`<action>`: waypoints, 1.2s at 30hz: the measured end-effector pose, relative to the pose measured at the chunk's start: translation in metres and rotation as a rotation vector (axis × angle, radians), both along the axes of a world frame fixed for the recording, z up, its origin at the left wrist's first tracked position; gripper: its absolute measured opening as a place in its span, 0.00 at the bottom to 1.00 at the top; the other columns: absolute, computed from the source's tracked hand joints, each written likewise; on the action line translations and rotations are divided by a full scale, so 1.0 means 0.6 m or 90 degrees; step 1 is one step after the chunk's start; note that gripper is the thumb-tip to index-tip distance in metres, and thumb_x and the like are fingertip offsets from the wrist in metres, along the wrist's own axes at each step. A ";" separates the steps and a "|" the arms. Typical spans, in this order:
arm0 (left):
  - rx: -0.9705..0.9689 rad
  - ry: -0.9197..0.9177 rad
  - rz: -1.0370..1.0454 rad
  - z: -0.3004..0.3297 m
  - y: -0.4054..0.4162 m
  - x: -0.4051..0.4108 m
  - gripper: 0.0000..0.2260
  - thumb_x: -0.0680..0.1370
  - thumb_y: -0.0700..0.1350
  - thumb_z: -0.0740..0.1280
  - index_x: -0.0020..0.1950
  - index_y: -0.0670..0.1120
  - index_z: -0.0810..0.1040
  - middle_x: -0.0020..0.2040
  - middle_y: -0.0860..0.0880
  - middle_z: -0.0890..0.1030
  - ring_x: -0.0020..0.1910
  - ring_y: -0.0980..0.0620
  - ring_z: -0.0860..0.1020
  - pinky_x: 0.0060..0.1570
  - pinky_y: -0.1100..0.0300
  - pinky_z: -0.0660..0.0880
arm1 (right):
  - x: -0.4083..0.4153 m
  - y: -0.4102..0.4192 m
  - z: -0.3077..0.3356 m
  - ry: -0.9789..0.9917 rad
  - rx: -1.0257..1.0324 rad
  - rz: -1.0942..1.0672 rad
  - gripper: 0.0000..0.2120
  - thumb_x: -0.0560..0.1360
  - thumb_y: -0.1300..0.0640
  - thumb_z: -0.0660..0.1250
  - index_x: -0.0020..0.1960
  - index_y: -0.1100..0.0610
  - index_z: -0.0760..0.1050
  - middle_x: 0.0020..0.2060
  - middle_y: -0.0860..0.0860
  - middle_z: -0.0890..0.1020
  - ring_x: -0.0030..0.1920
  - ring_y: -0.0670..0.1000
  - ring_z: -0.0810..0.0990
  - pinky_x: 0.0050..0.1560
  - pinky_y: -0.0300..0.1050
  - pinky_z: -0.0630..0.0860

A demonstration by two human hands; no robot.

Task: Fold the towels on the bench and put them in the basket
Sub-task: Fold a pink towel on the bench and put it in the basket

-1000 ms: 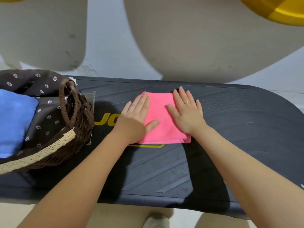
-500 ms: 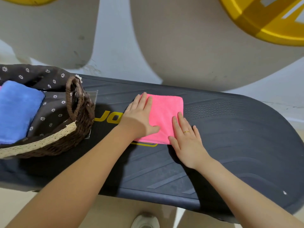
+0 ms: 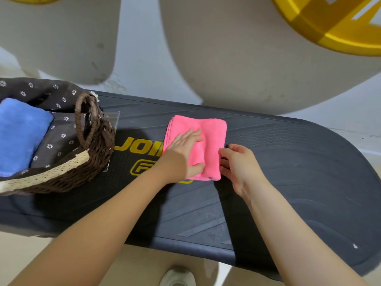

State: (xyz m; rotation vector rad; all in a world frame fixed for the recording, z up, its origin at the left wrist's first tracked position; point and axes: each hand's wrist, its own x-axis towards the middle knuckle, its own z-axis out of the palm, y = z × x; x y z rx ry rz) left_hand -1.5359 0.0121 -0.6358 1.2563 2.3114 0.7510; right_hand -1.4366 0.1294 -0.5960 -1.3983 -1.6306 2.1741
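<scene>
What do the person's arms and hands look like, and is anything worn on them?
Both forearms are bare as far as the picture shows: no sleeve, watch or bracelet is in view. The left hand shows no ring and no glove. The right hand is also ungloved; its fingers are turned so that a ring cannot be made out now. The nails look short and unpainted.

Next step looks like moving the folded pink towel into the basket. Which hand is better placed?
Left. The left hand already lies on the pink towel and is nearer the basket; the right hand is at the towel's far edge.
</scene>
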 end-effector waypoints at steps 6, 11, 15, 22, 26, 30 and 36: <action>0.238 -0.524 0.257 0.046 -0.019 -0.032 0.16 0.79 0.48 0.55 0.41 0.46 0.80 0.60 0.48 0.76 0.63 0.53 0.73 0.68 0.61 0.64 | -0.018 -0.025 0.030 0.122 0.041 0.012 0.16 0.74 0.71 0.54 0.44 0.58 0.79 0.32 0.52 0.78 0.29 0.47 0.71 0.32 0.39 0.71; 0.179 -0.445 0.323 0.075 -0.024 -0.049 0.15 0.82 0.49 0.52 0.47 0.46 0.76 0.40 0.52 0.82 0.44 0.57 0.81 0.45 0.64 0.75 | -0.041 -0.065 0.040 0.123 0.159 0.160 0.23 0.73 0.75 0.50 0.59 0.58 0.74 0.39 0.49 0.76 0.29 0.47 0.73 0.43 0.49 0.77; 0.106 -0.357 0.335 0.065 -0.042 -0.044 0.19 0.78 0.52 0.60 0.66 0.45 0.66 0.50 0.46 0.81 0.43 0.53 0.78 0.48 0.53 0.74 | -0.067 -0.093 0.042 0.100 0.172 0.258 0.22 0.77 0.72 0.49 0.70 0.64 0.64 0.55 0.55 0.70 0.34 0.45 0.75 0.46 0.41 0.81; 0.003 0.067 0.259 0.028 -0.062 -0.032 0.14 0.76 0.42 0.59 0.61 0.42 0.73 0.62 0.42 0.71 0.60 0.42 0.71 0.60 0.51 0.67 | -0.062 -0.099 0.011 0.085 0.560 0.327 0.25 0.73 0.64 0.51 0.69 0.59 0.66 0.68 0.56 0.69 0.69 0.55 0.66 0.66 0.43 0.62; -0.067 0.213 0.187 0.012 -0.064 -0.029 0.25 0.75 0.51 0.53 0.68 0.42 0.69 0.60 0.43 0.78 0.59 0.44 0.76 0.61 0.50 0.70 | -0.057 -0.106 -0.026 -0.006 0.621 0.485 0.28 0.79 0.47 0.44 0.77 0.54 0.46 0.77 0.47 0.47 0.77 0.47 0.43 0.75 0.50 0.45; -0.125 0.253 0.163 0.009 -0.069 -0.044 0.28 0.74 0.51 0.53 0.71 0.40 0.65 0.60 0.42 0.78 0.64 0.44 0.73 0.67 0.45 0.63 | -0.090 -0.096 -0.039 -0.106 0.618 0.500 0.33 0.75 0.40 0.36 0.77 0.51 0.43 0.77 0.44 0.43 0.77 0.47 0.41 0.75 0.50 0.41; -0.210 0.181 0.069 0.022 -0.073 -0.063 0.40 0.73 0.65 0.55 0.76 0.43 0.49 0.77 0.39 0.44 0.76 0.41 0.44 0.73 0.46 0.44 | -0.145 -0.040 -0.041 -0.147 0.561 0.477 0.26 0.81 0.45 0.41 0.77 0.52 0.46 0.77 0.46 0.47 0.77 0.50 0.42 0.75 0.52 0.40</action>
